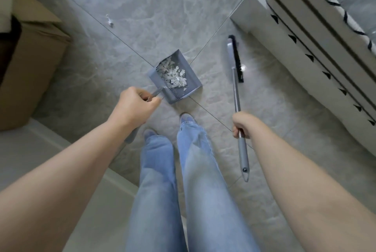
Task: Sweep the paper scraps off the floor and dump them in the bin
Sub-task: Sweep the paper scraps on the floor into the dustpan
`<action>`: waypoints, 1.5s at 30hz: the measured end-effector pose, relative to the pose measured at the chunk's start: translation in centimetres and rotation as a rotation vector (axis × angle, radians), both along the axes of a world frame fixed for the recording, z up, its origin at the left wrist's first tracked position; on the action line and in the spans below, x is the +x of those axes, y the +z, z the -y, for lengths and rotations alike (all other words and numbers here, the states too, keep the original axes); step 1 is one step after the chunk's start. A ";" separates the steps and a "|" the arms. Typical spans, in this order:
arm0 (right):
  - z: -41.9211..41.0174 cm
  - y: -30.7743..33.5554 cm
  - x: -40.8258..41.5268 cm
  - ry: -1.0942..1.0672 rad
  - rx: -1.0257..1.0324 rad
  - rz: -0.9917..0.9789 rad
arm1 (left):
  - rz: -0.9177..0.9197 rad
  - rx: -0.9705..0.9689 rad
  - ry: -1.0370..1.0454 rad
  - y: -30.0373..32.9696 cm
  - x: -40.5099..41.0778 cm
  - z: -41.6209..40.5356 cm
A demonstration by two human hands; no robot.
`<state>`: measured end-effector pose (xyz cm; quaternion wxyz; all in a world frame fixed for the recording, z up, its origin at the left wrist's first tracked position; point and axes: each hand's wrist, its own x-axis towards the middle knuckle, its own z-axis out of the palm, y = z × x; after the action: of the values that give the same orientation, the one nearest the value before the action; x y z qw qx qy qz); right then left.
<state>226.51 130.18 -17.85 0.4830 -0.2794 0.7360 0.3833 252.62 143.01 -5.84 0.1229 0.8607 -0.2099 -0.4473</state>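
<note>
My left hand (134, 105) is gripping the dustpan (175, 76) handle, my right hand (242, 125) is clutching the broom (236, 80). Scraps (175, 75) are sitting in the pan; one stray (109, 20) is lying far left, and dumping looks still undone.

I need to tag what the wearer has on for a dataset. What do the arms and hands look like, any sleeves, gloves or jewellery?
Both forearms are bare up to the frame edge, no sleeves showing. The left hand and right hand wear no gloves, and no rings, watch or bracelets are visible.
</note>
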 end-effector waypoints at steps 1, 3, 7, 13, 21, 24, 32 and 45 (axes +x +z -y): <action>-1.6 0.5 0.4 -0.022 0.040 0.025 | 0.007 0.003 -0.007 -0.1 0.1 -0.1; -4.4 2.2 0.2 -0.096 0.072 0.092 | 0.009 0.011 -0.006 -0.1 0.0 -0.2; -6.0 5.4 -2.1 -0.311 0.035 0.216 | -0.011 -0.009 0.010 -0.2 0.1 0.0; -4.1 6.2 -1.3 -0.275 -0.118 0.150 | -0.019 -0.018 0.004 -0.4 0.2 -0.2; -5.4 3.7 7.5 -0.164 -0.127 0.062 | -0.124 -0.060 0.039 -0.6 1.2 -1.3; -8.2 4.6 9.6 -0.155 -0.111 0.094 | -0.180 -0.056 0.052 -0.1 3.4 -3.7; -13.2 7.3 15.7 -0.126 -0.225 0.167 | -0.175 -0.042 0.197 3.2 13.3 -14.1; -16.5 8.1 35.3 0.225 -0.223 0.184 | -0.056 0.001 0.428 4.7 26.5 -32.9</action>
<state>261.82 146.70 -9.78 0.4685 -0.4458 0.6905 0.3240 279.09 175.94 -1.14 0.2204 0.8729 -0.0188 -0.4348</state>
